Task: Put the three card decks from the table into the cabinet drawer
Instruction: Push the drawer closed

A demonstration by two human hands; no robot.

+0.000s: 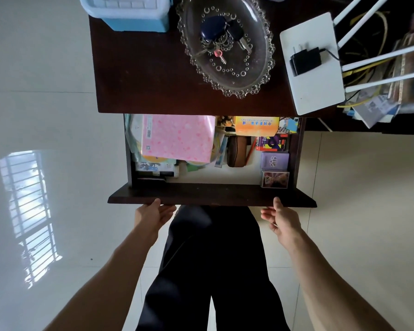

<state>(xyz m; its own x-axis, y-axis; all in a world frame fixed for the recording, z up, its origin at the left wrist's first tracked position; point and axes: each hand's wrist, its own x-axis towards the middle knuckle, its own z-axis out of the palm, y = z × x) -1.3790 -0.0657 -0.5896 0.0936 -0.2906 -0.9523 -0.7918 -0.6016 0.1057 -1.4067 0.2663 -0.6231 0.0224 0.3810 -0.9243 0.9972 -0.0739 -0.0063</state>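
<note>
Drawer: we see the cabinet drawer (pixel 212 195) pulled out below the dark cabinet top (pixel 153 75), its front panel nearest us.
Card decks: we count three along the drawer's right wall: a red and purple deck (pixel 271 142) farthest in, a lilac deck (pixel 274 161) just in front of it, and a picture-faced deck (pixel 275 179) in the front right corner, touching the lilac one.
Left hand: our left hand (pixel 152 215) is loose and holds nothing; its thumb tip meets the front panel's lower edge near the left end, the fingers spread below it.
Right hand: our right hand (pixel 283 219) is likewise loose and unloaded, thumb tip at the panel's edge near the right end, fingers curled lightly beneath.
Other drawer contents: a pink notebook (pixel 177 137) lies over the left half, an orange box (pixel 256 126) sits at the back, and a brown case (pixel 237 151) lies in the middle.
Cabinet top: a glass dish (pixel 256 75) holds keys (pixel 221 35); a blue box (pixel 129 13) stands left of it, and a white router (pixel 318 91) with a black adapter (pixel 305 60) on it lies to the right.
</note>
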